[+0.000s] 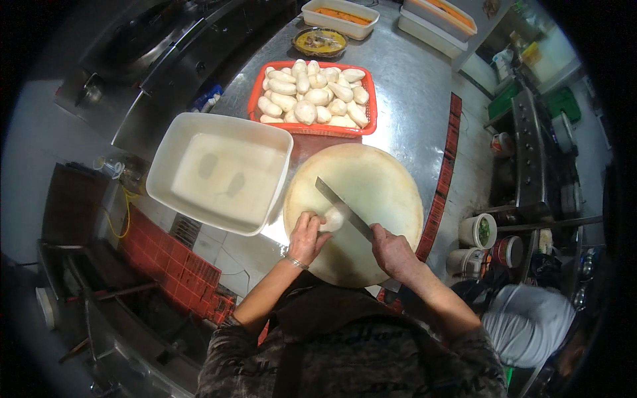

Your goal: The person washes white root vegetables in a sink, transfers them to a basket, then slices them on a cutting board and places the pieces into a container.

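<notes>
My left hand (307, 239), with a bracelet at the wrist, steadies a peeled whitish tuber (333, 219) on the thick round chopping board (368, 174). In my right hand (398, 252) is the handle of a cleaver (344, 205). Its blade points away to the upper left, close along the tuber's right side; whether it touches cannot be made out. Beyond the board, a red plastic basket (318, 130) is heaped with peeled tubers (304, 112). A translucent white plastic tub (166, 169) stands left of the board, two dark oval patches showing at its bottom.
The steel table (413, 89) also carries a film-covered bowl of yellow food (320, 42) and tubs of orange food (343, 17). Red floor mats (164, 263) flank it. Buckets (477, 231) stand at right, near a person in a grey top (527, 318). Steel counters (164, 59) line the left.
</notes>
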Action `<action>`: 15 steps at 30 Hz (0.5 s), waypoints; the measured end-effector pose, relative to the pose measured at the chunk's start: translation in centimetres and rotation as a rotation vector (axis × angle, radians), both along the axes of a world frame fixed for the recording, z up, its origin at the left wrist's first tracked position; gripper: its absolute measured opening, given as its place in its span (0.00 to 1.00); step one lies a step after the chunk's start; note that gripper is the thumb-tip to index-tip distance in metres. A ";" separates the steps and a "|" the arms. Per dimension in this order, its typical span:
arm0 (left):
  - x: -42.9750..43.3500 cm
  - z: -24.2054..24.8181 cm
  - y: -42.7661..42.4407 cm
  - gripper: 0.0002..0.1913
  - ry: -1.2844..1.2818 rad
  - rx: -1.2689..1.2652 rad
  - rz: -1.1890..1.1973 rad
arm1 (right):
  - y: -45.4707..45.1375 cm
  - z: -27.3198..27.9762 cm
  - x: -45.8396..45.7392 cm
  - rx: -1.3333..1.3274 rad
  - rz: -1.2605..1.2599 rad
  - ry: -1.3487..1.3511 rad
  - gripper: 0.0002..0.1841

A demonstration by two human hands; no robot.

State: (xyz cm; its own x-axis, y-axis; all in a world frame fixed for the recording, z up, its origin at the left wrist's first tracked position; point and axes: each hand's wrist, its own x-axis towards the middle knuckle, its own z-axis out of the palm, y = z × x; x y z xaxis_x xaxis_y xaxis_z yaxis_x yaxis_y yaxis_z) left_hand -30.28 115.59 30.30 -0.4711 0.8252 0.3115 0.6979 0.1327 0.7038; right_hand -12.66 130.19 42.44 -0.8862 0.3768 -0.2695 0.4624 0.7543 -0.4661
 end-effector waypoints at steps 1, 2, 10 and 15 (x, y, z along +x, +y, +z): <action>-0.1 -0.2 0.1 0.21 -0.008 0.000 -0.012 | -0.1 0.0 -0.4 -0.004 0.015 -0.026 0.11; -0.2 -0.7 0.3 0.20 -0.054 0.016 -0.011 | -0.1 0.0 -0.8 -0.008 0.031 -0.052 0.10; -1.2 -0.9 1.0 0.16 0.048 0.108 -0.061 | 0.1 -1.3 -2.0 0.044 0.085 -0.185 0.08; -1.4 -1.4 1.2 0.15 0.033 0.101 -0.107 | 0.1 0.7 -3.0 0.099 0.139 -0.245 0.08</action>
State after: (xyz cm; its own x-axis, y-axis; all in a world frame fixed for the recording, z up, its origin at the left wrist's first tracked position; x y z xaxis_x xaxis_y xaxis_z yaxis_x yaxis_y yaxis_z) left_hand -31.72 116.77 28.95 -0.3706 0.8339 0.4091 0.7272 -0.0135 0.6863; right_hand -15.65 130.25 43.10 -0.8443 0.2913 -0.4497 0.4408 0.8548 -0.2739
